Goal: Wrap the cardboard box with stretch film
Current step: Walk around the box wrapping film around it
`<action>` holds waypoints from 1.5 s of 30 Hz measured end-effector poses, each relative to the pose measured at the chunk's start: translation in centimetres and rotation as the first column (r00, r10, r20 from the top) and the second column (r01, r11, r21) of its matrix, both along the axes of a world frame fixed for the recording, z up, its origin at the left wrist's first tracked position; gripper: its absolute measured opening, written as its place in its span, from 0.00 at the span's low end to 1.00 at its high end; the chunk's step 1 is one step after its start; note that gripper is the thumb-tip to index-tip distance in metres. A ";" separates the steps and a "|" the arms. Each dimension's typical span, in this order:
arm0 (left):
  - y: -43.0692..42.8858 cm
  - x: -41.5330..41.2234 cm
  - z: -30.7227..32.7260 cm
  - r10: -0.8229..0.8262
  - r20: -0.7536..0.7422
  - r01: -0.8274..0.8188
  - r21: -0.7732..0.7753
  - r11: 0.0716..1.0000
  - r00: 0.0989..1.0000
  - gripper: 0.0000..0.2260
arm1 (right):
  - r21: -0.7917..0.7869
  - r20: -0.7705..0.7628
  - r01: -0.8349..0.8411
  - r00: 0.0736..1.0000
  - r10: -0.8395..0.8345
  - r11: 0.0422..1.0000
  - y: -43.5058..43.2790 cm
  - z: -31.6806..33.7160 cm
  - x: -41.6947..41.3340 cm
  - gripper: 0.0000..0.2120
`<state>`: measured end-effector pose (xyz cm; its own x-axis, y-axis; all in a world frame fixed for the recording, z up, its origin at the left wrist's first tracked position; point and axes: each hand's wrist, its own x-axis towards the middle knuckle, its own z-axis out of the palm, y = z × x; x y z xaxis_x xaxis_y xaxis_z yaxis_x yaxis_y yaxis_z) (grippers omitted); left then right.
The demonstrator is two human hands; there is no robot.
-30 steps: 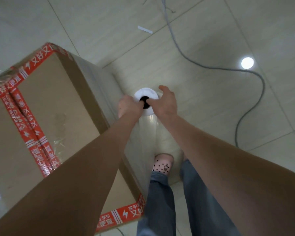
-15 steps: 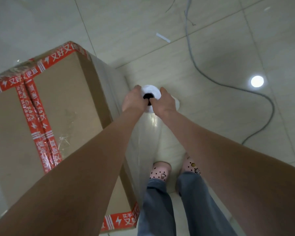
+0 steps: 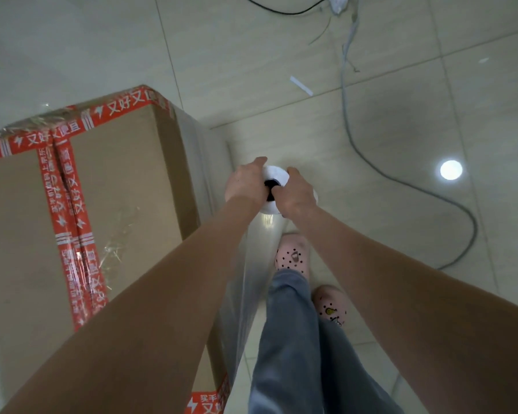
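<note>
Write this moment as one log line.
phase: wrapping | left hand: grips film roll top | right hand: grips film roll top | stretch film: drawn along cardboard box side

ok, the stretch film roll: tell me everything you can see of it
The stretch film roll is seen end-on from above: a white ring around a dark core hole, held upright beside the cardboard box, near its far right corner. The left hand and right hand grip its top end from either side, digits at the hole. Clear, glossy film runs from it along the box's side toward the camera. Its lower end is hidden.
</note>
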<state>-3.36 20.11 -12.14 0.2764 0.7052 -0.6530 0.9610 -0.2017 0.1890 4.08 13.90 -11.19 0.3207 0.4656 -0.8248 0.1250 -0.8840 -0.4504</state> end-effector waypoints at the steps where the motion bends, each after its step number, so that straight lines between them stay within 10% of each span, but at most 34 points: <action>1: 0.2 0.1 0.1 -0.033 0.012 0.033 -0.001 0.999 0.999 0.26 | -0.002 -0.013 -0.003 1.000 0.003 1.000 0.4 0.1 0.0 0.24; 10: 3.6 1.0 0.2 -0.247 -0.070 0.247 -0.011 0.969 0.967 0.07 | 0.026 0.036 -0.157 0.987 0.156 0.987 3.2 -0.3 1.0 0.06; 17: 5.2 0.0 0.5 0.166 0.009 -0.166 0.002 0.986 0.986 0.06 | 0.056 0.132 -0.059 0.990 0.052 0.997 5.2 0.3 1.2 0.24; 25: 7.9 -2.9 0.8 0.618 0.061 -0.615 -0.071 0.786 0.784 0.15 | 0.017 -0.072 0.128 0.989 -0.127 0.992 9.5 0.8 -0.8 0.21; 33: 10.1 -1.5 2.1 0.053 -0.053 -0.052 0.020 0.998 0.997 0.17 | -0.014 -0.044 0.063 0.997 -0.064 0.998 10.9 0.4 -1.2 0.20; 38: 11.1 -0.2 2.3 -0.390 -0.060 0.393 0.069 0.917 0.919 0.15 | -0.065 -0.036 0.022 0.999 -0.024 0.998 11.5 0.1 -1.3 0.16; 45: 12.9 0.5 1.8 -0.552 -0.075 0.557 0.109 0.823 0.830 0.13 | -0.063 -0.006 -0.082 0.997 0.081 0.995 13.0 -0.4 -0.6 0.13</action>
